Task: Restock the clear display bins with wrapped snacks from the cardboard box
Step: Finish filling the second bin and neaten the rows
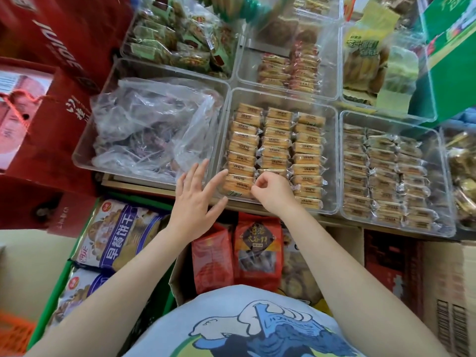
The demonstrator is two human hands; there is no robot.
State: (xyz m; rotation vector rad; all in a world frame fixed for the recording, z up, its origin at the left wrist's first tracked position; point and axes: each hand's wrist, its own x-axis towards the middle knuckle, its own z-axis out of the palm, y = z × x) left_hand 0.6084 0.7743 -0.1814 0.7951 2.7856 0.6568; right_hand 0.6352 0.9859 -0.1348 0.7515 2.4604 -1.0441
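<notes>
At the far left stood red gift boxes [38,104], and beside them a clear bin [87,150] was filled with a crumpled transparent plastic bag [154,124]. Below this bin lay blue biscuit packs [121,235] in a green crate [64,274].

The left hand [195,199] was flat, the fingers straight and spread, holding nothing. It hovered at the near left corner of the middle clear bin [332,161]; whether the fingertips touched the wall I could not tell.

In this middle bin the wrapped snacks [277,143] — orange-yellow packets — stood in three columns that ran from the near wall to the far wall. Each packet had its long axis across the bin, left to right, with the crimped ends pointing to the sides.

The right hand [273,191] was inside the near edge of the same bin, at the middle column, with fingers curled; it seemed to pinch the nearest packet [268,172] of this column. The two hands were apart.

Under the arms a cardboard box [177,276] held red snack bags [257,248]. To the right, one more clear bin [445,176] had darker wrapped packets [381,176], also in columns with the long axis left to right.
</notes>
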